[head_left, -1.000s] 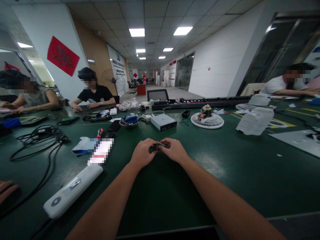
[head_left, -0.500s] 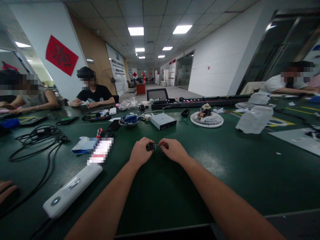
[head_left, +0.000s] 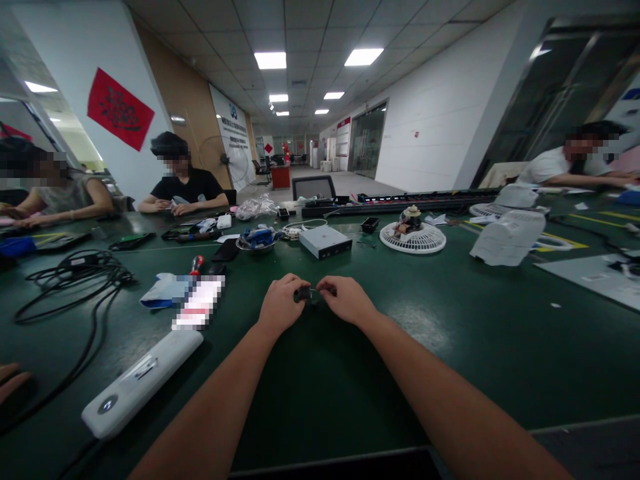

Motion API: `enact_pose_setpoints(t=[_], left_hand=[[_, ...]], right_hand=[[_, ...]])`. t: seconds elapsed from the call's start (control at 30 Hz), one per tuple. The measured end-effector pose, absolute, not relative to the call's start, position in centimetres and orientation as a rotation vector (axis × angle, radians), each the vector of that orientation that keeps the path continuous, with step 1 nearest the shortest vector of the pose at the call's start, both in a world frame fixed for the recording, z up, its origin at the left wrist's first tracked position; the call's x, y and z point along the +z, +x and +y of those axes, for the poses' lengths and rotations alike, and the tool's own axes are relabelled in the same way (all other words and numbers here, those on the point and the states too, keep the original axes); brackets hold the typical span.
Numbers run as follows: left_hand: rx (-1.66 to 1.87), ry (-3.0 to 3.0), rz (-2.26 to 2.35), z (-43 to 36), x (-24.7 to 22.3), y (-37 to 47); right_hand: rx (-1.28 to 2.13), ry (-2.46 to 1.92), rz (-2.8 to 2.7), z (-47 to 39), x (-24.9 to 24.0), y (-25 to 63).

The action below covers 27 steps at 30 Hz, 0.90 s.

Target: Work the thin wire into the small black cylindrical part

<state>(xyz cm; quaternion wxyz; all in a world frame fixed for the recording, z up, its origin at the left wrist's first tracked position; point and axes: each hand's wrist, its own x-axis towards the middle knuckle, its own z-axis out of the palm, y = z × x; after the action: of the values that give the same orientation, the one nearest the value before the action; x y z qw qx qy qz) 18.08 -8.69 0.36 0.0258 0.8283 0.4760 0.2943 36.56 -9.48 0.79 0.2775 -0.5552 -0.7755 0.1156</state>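
Over the green table [head_left: 465,347], my left hand [head_left: 281,303] is closed around a small dark part [head_left: 303,293], too small to name. Close by on its right, my right hand [head_left: 349,300] has its fingers pinched together. A thin light piece [head_left: 314,291] bridges the gap between the two hands, its right end at the right fingertips. Whatever else the right fingers hold is hidden. Beyond the hands lies a grey optical drive [head_left: 325,241].
A white handheld device [head_left: 143,383], a black cable coil [head_left: 75,270] and a red-handled screwdriver [head_left: 197,265] lie leftward. Further back are a metal bowl [head_left: 257,241], a fan grille with motor [head_left: 413,233] and a white plastic housing [head_left: 510,237]. Several people sit around the table.
Both hands stay almost in place, still holding the small dark part and the thin piece between them. The view has shifted slightly.
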Motion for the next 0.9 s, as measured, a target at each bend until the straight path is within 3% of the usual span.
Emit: enact_pose_setpoints(t=[0.23,0.57,0.9], left_hand=[[0.952,2.515,1.599,-8.3,-0.1,17.8],[1.023,2.228,1.728,-7.7,-0.6,17.9],[0.78,2.478,1.415,-8.8,-0.1,18.4]], right_hand=[[0.249,-1.699,-2.109,-9.7,0.9,36.1],[0.401,-1.531,-2.175,-9.6,0.7,36.0],[0.378,-1.407,-1.915,-8.9,0.4,36.6]])
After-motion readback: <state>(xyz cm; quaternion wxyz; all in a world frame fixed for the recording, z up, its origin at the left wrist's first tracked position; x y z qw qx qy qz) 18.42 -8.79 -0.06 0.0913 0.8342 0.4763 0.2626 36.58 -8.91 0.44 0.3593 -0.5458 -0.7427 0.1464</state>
